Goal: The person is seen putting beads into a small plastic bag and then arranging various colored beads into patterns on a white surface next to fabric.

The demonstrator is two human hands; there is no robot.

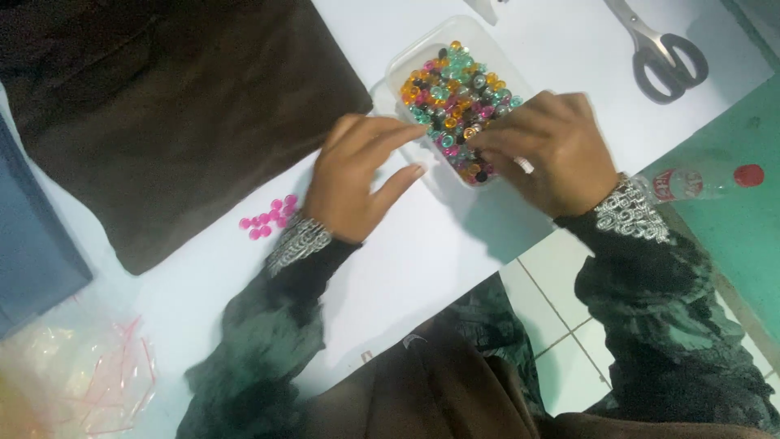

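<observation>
A clear plastic container (404, 58) full of mixed beads (455, 85), orange, teal, pink and dark, sits on the white table (422, 260). My right hand (548, 150) reaches into its near end, fingertips down among the beads; whether it pinches one I cannot tell. My left hand (357, 175) rests on the table just left of the container, fingers spread, the index fingertip touching the container's near wall. A small cluster of pink beads (268, 218) lies on the table beside my left wrist.
A dark brown folded cloth (171, 106) covers the table's upper left. Scissors with grey handles (662, 53) lie at the upper right. A clear bottle with a red cap (707, 180) lies beyond the right edge. Small plastic bags (73, 374) sit at the lower left, a blue cloth (32, 236) above them.
</observation>
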